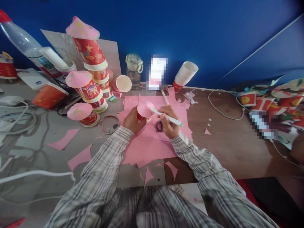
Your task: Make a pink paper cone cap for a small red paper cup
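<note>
My left hand (134,121) is wrapped round a red paper cup (141,117) topped with a pink paper cone (145,109). Between the fingers of my right hand (170,123) is a white marker (169,117) with a green end; its tip is at the right edge of the cone, and I cannot tell whether it touches. Beneath both hands lie pink paper sheets (152,148). Scissors with dark handles (160,126) rest on the sheets, just left of my right hand.
Left stand stacked red cups (90,52) with pink cone tops and a plastic bottle (23,39). Behind are a glass jar (134,71), a pixelated patch and a stack of white cups (186,72). Pink scraps (80,157) are scattered about. Red paper crafts (280,101) sit right.
</note>
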{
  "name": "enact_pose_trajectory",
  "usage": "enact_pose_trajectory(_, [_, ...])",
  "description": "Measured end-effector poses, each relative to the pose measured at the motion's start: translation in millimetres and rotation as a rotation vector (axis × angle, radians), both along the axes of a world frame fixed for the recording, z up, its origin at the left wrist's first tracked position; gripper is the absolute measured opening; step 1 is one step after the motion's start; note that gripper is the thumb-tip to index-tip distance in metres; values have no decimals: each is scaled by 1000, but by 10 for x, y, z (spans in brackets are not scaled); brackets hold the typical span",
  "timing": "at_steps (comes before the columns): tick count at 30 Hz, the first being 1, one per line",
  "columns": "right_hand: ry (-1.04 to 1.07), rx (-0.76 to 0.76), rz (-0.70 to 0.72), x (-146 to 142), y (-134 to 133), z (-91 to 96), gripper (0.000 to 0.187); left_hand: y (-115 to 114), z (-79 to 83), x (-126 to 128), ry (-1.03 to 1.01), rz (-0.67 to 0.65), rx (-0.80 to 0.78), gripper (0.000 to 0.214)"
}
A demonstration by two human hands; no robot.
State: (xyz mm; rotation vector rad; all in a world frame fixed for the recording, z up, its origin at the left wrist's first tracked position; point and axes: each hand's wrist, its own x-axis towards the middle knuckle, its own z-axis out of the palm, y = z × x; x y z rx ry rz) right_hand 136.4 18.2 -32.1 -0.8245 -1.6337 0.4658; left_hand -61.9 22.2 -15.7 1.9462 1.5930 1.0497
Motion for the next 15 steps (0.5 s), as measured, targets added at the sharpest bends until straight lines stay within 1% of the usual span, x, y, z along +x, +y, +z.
enact_pose_trajectory(4, [-6, 24, 27, -2, 13, -35, 34, 5, -19, 3, 17, -1, 3, 63])
enact_pose_trajectory(10, [-76, -38, -8, -15, 21, -63, 42, 3, -28, 3, 47, 9, -10, 62])
enact_pose_trajectory(15, [-58, 15, 25, -20, 28, -80, 37, 6, -52, -6, 64, -3, 24, 65])
